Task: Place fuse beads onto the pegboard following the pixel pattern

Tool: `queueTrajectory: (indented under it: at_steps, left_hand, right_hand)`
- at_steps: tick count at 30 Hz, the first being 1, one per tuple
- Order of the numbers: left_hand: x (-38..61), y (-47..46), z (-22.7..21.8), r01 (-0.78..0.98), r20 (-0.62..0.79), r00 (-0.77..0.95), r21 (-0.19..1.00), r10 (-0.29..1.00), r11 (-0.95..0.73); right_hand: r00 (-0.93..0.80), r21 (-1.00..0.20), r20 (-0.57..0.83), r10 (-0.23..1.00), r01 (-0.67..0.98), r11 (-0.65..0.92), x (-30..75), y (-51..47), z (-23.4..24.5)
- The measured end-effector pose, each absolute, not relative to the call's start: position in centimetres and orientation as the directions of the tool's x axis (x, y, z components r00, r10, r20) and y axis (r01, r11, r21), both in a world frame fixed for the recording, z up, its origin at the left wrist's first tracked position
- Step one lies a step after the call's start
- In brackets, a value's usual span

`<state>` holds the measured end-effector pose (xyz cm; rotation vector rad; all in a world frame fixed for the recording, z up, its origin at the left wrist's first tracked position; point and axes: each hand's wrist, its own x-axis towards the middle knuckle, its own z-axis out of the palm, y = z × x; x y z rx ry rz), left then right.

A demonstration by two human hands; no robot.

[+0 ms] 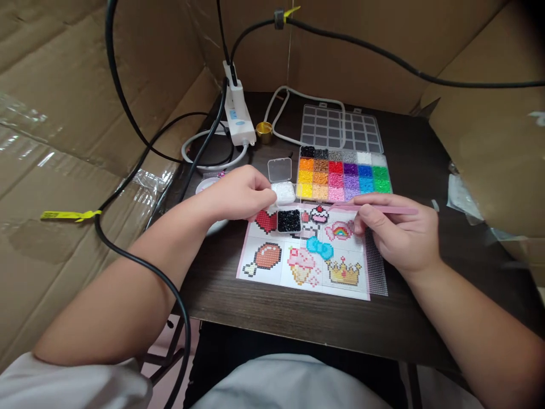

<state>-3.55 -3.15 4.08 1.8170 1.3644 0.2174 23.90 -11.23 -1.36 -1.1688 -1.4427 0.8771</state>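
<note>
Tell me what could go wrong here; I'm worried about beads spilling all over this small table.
1. The left hand works right beside the open white-bead box and black-bead box; a nudge could tip either.
2. The pink tweezers in the right hand reach over the pattern sheet; a slip could scatter placed beads.
3. The big bead organizer lies open.

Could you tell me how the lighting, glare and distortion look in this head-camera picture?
Head view: even, soft light; glare streaks on the tape across the cardboard wall; wide-angle bending curves the dark table edges; the bead box and pattern sheet are sharp; the right hand with pink tweezers looks slightly soft.
</note>
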Motion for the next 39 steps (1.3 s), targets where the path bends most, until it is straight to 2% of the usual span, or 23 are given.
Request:
queueTrajectory:
  at_steps: [3, 6, 9, 12, 15, 22, 28, 35, 39]
  left_hand:
    - [-3.7, -3.0, 3.7, 0.614, -0.024, 0.302, 0.77, 0.953, -0.175]
    - [-3.8, -2.7, 2.8, 0.475, 0.315, 0.124, 0.814, 0.941, -0.335]
    - [-3.6, -2.4, 1.8, 0.369, 0.446, 0.041, 0.825, 0.894, -0.428]
    - [-3.1, -2.4, 1.2, 0.332, 0.456, 0.094, 0.824, 0.885, -0.459]
    - [-2.7, -2.5, 0.6, 0.368, 0.437, 0.156, 0.806, 0.886, -0.463]
    - [-2.5, -2.7, 0.6, 0.458, 0.47, 0.298, 0.694, 0.831, -0.556]
    - [-2.5, -2.9, 1.1, 0.509, 0.419, 0.341, 0.67, 0.842, -0.54]
    - [-2.5, -2.7, 0.8, 0.518, 0.388, 0.393, 0.656, 0.834, -0.549]
    - [-2.3, -2.7, 0.7, 0.525, 0.379, 0.44, 0.627, 0.814, -0.575]
  right_hand:
    - [0.018, -0.967, 0.221, 0.975, 0.136, 0.217, 23.8, -11.0, -1.6]
    - [0.016, -0.967, 0.219, 0.976, 0.14, 0.215, 23.9, -10.8, -1.8]
    - [0.019, -0.962, 0.218, 0.976, 0.173, 0.211, 23.9, -10.8, -1.9]
    - [0.0, -0.959, 0.225, 0.974, 0.174, 0.222, 23.7, -10.8, -1.8]
    - [-0.026, -0.952, 0.242, 0.97, 0.189, 0.242, 23.4, -10.8, -1.5]
    - [-0.035, -0.926, 0.266, 0.963, 0.267, 0.266, 23.2, -10.9, -1.0]
    - [0.005, -0.925, 0.266, 0.964, 0.283, 0.253, 23.0, -10.9, -1.1]
    - [0.028, -0.937, 0.286, 0.958, 0.218, 0.273, 22.0, -10.7, -0.3]
    - [0.016, -0.911, 0.348, 0.937, 0.242, 0.334, 20.8, -11.1, 0.9]
